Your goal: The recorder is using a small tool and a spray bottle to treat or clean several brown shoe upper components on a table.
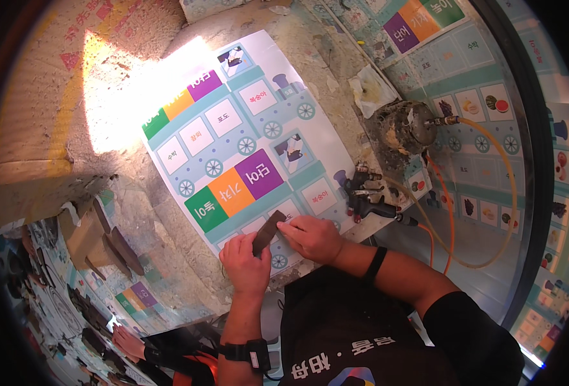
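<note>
A dark brown flat strip (269, 233), perhaps leather or rubber, is held between my two hands at the near edge of the bench. Its lower end is gripped by my left hand (246, 262), with the fingers closed round it. At the upper end, the fingertips of my right hand (311, 237) pinch it. Under both hands lies a large printed sheet (236, 138) with train pictures and coloured blocks. Right of my right hand, a black-handled spray gun (369, 198) rests at the bench edge.
A crusted metal pot (408, 127) with a yellow hose (511, 161) and an orange hose (450, 219) stands at the right. Several brown strips (120, 252) lie at lower left. Nearby is another person's hand (127, 341). A stained paper (371, 90) lies beside the pot.
</note>
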Available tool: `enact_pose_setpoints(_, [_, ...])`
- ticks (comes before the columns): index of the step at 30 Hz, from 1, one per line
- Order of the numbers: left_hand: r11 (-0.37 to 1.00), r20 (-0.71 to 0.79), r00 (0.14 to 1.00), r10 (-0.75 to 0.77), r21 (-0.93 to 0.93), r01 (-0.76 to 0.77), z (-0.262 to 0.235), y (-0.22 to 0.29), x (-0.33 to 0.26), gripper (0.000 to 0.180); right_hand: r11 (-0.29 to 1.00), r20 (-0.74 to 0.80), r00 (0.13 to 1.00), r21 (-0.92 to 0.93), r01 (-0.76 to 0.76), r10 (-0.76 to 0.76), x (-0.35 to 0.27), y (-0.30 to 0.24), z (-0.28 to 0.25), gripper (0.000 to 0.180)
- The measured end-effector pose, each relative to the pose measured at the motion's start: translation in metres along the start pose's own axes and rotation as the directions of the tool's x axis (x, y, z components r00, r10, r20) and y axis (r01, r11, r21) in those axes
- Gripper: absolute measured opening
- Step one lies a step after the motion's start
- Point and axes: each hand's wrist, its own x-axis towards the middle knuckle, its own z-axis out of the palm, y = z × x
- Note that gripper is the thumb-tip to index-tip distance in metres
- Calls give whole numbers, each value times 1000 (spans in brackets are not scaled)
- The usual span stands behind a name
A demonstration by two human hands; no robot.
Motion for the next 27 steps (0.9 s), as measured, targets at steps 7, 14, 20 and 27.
enact_pose_setpoints(7, [1000,9,1000,-5,5,5,0,1,0,46,999,43,998,-32,37,-36,-2,-2,1,38])
enact_pose_setpoints(14, [1000,-24,1000,7,-10,-7,0,0,-3,47,999,46,999,-35,30,-29,-2,-2,2,39])
enact_pose_setpoints(20, [1000,-23,1000,-7,-27,6,2,-3,-5,46,999,43,999,-36,29,-27,-2,-2,2,39])
enact_pose_setpoints(27, [1000,-22,1000,-1,-27,0,1,-3,-4,45,999,21,1000,-30,22,-21,-3,-1,4,39])
